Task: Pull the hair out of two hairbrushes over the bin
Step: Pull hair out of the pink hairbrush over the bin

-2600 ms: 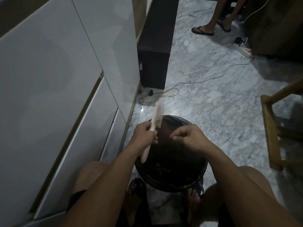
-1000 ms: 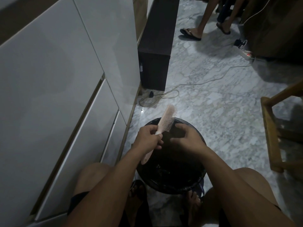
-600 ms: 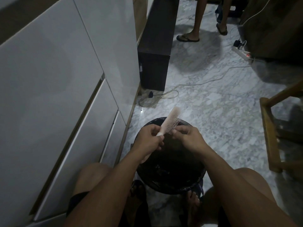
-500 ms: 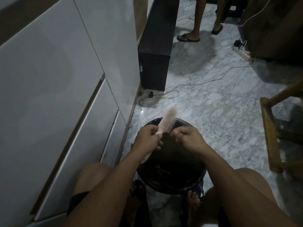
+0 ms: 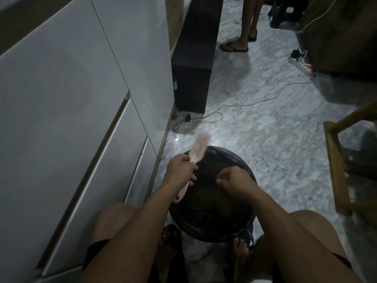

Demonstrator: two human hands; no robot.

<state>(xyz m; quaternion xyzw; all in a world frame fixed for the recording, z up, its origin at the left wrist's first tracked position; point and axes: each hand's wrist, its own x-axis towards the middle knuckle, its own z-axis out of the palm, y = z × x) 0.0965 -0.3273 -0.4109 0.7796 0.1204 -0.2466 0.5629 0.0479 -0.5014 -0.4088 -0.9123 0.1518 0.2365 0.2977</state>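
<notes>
Cabinets (image 5: 81,119) fill the 9 o'clock side of the view. Left hand (image 5: 179,170) sits just left of centre, fingers (image 5: 184,159) curled tight round the neck of the pink brush (image 5: 199,148). Brush head points to 12 o'clock, poking past the far rim of the bin (image 5: 247,223); handle end sticks out below the fist toward 6. Bristles face roughly up and right. Can't tell at this resolution how much hair is left in them; light is poor.

Bin is black, lined, on the floor between the person's knees, dead centre-low. Dark debris in the bottom, could be hair, can't confirm.

Right hand (image 5: 234,181) is at 3 o'clock of the left one, apart from the brush, over the bin's mouth. Its fingers (image 5: 221,182) are bunched and pressed together, tips down. Looks like a pinch on a pulled tuft being dropped, but no strand is visible, so can't tell if it holds anything.

Progress, my read: mid-clean on one brush, pull-and-drop cycle. No second brush in view anywhere, so can't say whether it's done or waiting. Call it not finished.

Further right: cable (image 5: 255,103) across the marble floor at 1 o'clock, power strip (image 5: 302,65) at 2, another person's feet (image 5: 234,46) at 12, wooden frame (image 5: 336,170) at 3.
</notes>
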